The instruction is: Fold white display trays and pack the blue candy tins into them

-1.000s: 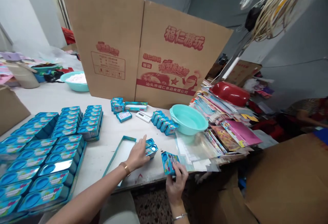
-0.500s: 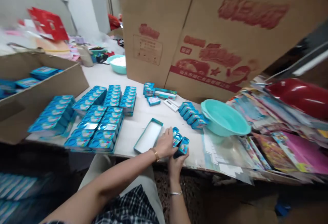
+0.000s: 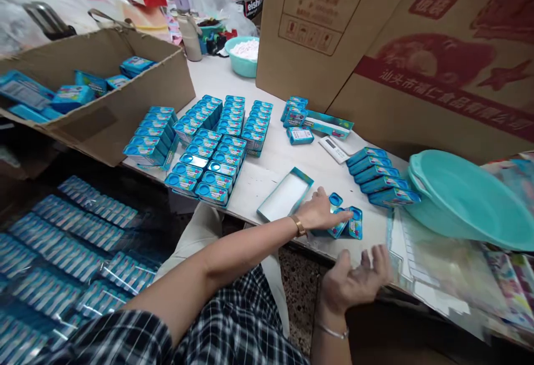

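Observation:
My left hand (image 3: 320, 215) rests on a short row of small blue candy boxes (image 3: 349, 223) standing on edge near the front of the white table (image 3: 271, 164), its fingers laid over them. Just left of that hand lies an empty blue-edged tray (image 3: 285, 194). My right hand (image 3: 354, 284) hovers below the table's front edge, palm up, fingers spread, holding nothing. Another row of blue boxes (image 3: 377, 178) lies beyond, beside a teal basin (image 3: 467, 198).
Many blue boxes stand in packed rows (image 3: 208, 137) on the table's left half. An open carton (image 3: 100, 87) holds more at far left. A large printed carton (image 3: 396, 37) stands behind. Wrapped packs (image 3: 70, 253) lie on the floor. Clear sleeves (image 3: 438, 265) lie at right.
My right hand set down the blue box it held beside the row and drew back empty below the table edge. The view swung left and down.

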`<action>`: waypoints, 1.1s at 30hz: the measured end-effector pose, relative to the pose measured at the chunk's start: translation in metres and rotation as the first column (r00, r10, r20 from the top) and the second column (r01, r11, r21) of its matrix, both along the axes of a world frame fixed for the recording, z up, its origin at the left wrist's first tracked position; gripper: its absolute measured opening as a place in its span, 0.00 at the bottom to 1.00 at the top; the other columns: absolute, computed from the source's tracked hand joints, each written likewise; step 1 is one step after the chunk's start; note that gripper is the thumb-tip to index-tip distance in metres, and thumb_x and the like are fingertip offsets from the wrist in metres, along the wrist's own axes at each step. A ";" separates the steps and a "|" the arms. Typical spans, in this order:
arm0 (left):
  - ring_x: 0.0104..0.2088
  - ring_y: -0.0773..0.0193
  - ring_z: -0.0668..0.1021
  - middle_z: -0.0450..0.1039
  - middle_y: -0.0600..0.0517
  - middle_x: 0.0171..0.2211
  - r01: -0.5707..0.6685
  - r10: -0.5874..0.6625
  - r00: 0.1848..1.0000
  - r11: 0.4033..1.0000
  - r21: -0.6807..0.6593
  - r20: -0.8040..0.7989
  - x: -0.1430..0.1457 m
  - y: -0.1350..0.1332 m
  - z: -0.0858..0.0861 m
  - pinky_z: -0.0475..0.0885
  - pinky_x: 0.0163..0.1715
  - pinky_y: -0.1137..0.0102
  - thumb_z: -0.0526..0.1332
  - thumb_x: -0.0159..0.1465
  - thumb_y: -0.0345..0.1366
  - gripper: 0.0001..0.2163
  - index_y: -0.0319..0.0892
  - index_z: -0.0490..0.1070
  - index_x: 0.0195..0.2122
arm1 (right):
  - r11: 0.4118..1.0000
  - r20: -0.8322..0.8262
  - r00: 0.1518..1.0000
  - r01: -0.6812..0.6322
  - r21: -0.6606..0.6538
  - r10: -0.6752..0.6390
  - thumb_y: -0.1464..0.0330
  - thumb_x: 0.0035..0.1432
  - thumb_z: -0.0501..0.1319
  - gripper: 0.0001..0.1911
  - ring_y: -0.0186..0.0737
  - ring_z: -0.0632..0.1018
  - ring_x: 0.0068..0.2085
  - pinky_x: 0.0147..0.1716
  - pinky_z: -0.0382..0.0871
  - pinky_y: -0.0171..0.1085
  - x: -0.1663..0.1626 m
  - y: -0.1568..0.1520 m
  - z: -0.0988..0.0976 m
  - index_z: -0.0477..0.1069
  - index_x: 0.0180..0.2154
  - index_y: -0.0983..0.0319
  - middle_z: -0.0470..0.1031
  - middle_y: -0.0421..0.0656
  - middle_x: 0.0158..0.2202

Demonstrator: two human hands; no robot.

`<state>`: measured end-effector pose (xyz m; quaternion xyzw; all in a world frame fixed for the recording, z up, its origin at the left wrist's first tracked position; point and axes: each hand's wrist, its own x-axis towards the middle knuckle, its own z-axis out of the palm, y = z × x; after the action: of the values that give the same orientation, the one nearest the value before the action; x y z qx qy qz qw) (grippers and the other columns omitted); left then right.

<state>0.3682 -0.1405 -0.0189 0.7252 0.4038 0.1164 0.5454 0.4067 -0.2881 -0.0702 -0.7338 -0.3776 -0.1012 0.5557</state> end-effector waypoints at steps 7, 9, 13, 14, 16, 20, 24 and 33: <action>0.63 0.39 0.63 0.57 0.25 0.63 -0.196 0.199 0.980 0.970 -0.144 0.005 0.008 0.022 0.007 0.61 0.58 0.59 0.59 0.57 0.58 0.44 0.24 0.51 0.62 | 0.822 0.355 0.744 -0.544 -0.169 0.566 0.68 0.54 0.66 0.19 0.59 0.60 0.63 0.57 0.59 0.63 -0.088 -0.003 0.053 0.73 0.48 0.48 0.61 0.43 0.60; 0.61 0.39 0.66 0.60 0.25 0.61 -0.226 0.231 0.973 0.957 -0.180 0.004 0.008 0.026 0.009 0.62 0.57 0.60 0.60 0.57 0.57 0.43 0.24 0.53 0.61 | 0.806 0.368 0.721 -0.562 -0.186 0.587 0.69 0.54 0.66 0.17 0.57 0.60 0.63 0.60 0.52 0.64 -0.098 0.007 0.057 0.74 0.46 0.49 0.62 0.42 0.60; 0.60 0.39 0.67 0.62 0.26 0.60 -0.247 0.256 0.966 0.950 -0.189 0.023 0.007 0.031 0.012 0.63 0.56 0.60 0.62 0.56 0.57 0.43 0.25 0.56 0.60 | 0.766 0.231 0.730 -0.620 -0.171 0.643 0.73 0.58 0.61 0.08 0.54 0.61 0.63 0.61 0.47 0.66 -0.111 0.019 0.063 0.72 0.40 0.55 0.67 0.43 0.56; 0.60 0.40 0.67 0.62 0.27 0.60 -0.247 0.258 0.966 0.951 -0.188 0.036 0.007 0.032 0.013 0.63 0.56 0.60 0.62 0.56 0.56 0.42 0.25 0.56 0.60 | 0.760 0.166 0.742 -0.634 -0.140 0.649 0.73 0.60 0.59 0.06 0.53 0.62 0.62 0.60 0.49 0.65 -0.112 0.019 0.065 0.70 0.39 0.57 0.68 0.44 0.56; 0.61 0.41 0.67 0.62 0.27 0.61 -0.244 0.260 0.963 0.952 -0.187 0.068 0.008 0.033 0.014 0.63 0.56 0.61 0.63 0.56 0.55 0.42 0.25 0.55 0.61 | 0.784 0.033 0.784 -0.618 -0.052 0.620 0.72 0.62 0.54 0.04 0.51 0.66 0.60 0.58 0.57 0.61 -0.103 0.013 0.066 0.67 0.38 0.59 0.69 0.48 0.54; 0.64 0.42 0.62 0.56 0.26 0.64 -0.248 0.272 0.956 0.951 -0.185 0.115 0.009 0.037 0.011 0.60 0.59 0.61 0.63 0.56 0.55 0.45 0.25 0.50 0.64 | 0.954 -0.096 0.956 -0.286 -0.094 0.278 0.66 0.63 0.52 0.06 0.49 0.74 0.50 0.51 0.65 0.54 -0.025 -0.028 0.043 0.65 0.35 0.60 0.73 0.52 0.48; 0.64 0.46 0.63 0.55 0.28 0.65 -0.217 0.263 0.941 0.952 -0.216 0.215 0.006 0.051 0.000 0.60 0.59 0.61 0.61 0.58 0.55 0.44 0.29 0.48 0.66 | 0.711 -0.081 0.991 -0.130 -0.692 0.102 0.52 0.54 0.58 0.17 0.58 0.77 0.38 0.44 0.67 0.59 0.077 -0.087 0.003 0.69 0.23 0.57 0.74 0.49 0.28; 0.54 0.51 0.74 0.71 0.35 0.56 -0.036 0.135 0.918 0.964 -0.262 0.372 0.057 0.085 -0.022 0.64 0.56 0.59 0.49 0.64 0.59 0.33 0.34 0.69 0.54 | 0.987 -0.290 0.943 0.160 -0.028 -0.161 0.56 0.62 0.55 0.39 0.57 0.52 0.68 0.64 0.47 0.58 -0.019 0.010 -0.030 0.44 0.67 0.66 0.46 0.59 0.68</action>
<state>0.4248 -0.0555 -0.0407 0.5950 0.3313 0.2292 0.6955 0.3880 -0.2777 -0.0999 -0.7702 -0.2307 -0.0360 0.5935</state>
